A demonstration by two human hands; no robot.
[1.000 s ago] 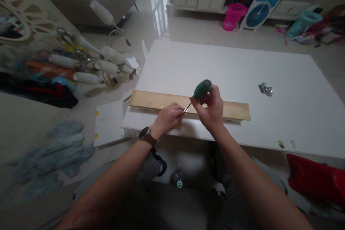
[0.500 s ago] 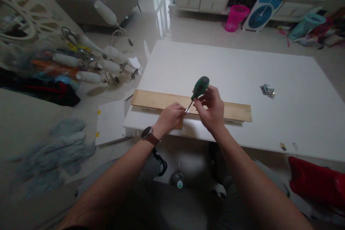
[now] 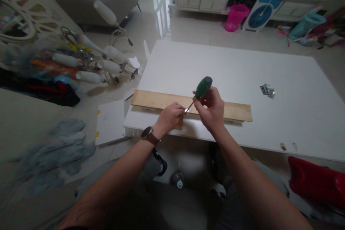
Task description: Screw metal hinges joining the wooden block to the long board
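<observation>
My right hand (image 3: 211, 107) is closed around a green-handled screwdriver (image 3: 203, 87), its fingers near the lower end of the handle. The shaft slants down to the left and its tip meets a small shiny metal bracket (image 3: 186, 111). My left hand (image 3: 171, 115) presses closed fingers on that bracket at the near edge of a long wooden board (image 3: 156, 99). A shorter wood piece (image 3: 178, 125) shows under the left hand, mostly covered. The board lies on a white panel (image 3: 215, 68).
Loose metal brackets (image 3: 267, 91) lie on the panel to the right, with small bits (image 3: 283, 146) near its front edge. A red object (image 3: 315, 181) sits at the lower right. A bottle (image 3: 178, 179) stands on the floor between my feet. Lamp arms (image 3: 107, 66) are at left.
The screwdriver's handle has tipped slightly to the right, and my right fingers have shifted a little on it. My left hand and the board stay in place.
</observation>
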